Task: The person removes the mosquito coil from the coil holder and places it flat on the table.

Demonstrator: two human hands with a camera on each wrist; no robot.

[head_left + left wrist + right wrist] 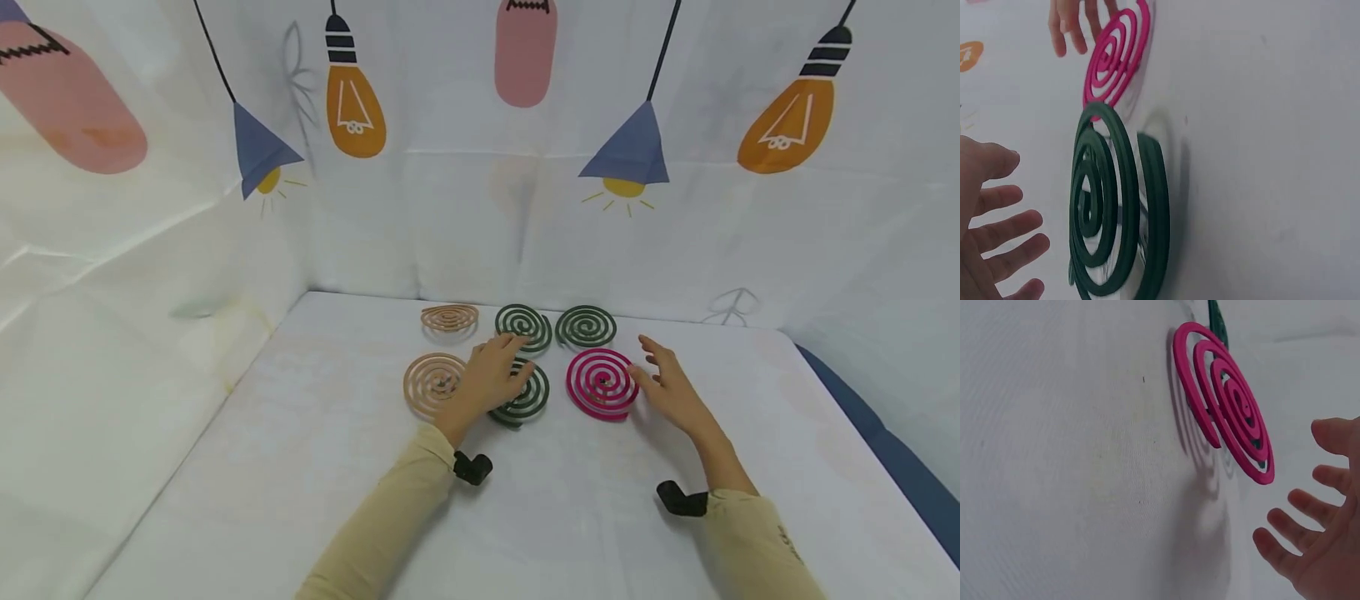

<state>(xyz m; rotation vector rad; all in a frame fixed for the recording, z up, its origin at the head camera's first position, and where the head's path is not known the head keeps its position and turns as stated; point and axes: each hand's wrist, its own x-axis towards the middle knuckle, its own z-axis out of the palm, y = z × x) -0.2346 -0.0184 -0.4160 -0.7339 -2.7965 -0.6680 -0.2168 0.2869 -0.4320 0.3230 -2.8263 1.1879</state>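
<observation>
Several spiral mosquito coils stand slightly raised over the white table. My left hand (487, 377) hovers with relaxed fingers over the front green coil (542, 397), partly covering it. In the left wrist view, a gap shows between that hand (997, 231) and the green coil (1127, 206). My right hand (672, 393) is just right of the pink coil (602, 383), fingers spread and holding nothing. The right wrist view shows the pink coil (1210, 434) tilted in view, apart from the fingertips. Left of my left hand lies a tan coil (427, 383).
Along the back edge sit another tan coil (450, 317) and two green coils, one left (517, 321) and one right (586, 326). A white cloth wall (465, 225) printed with lamps rises behind the table (300, 467). Blue material (862, 408) shows past the right edge.
</observation>
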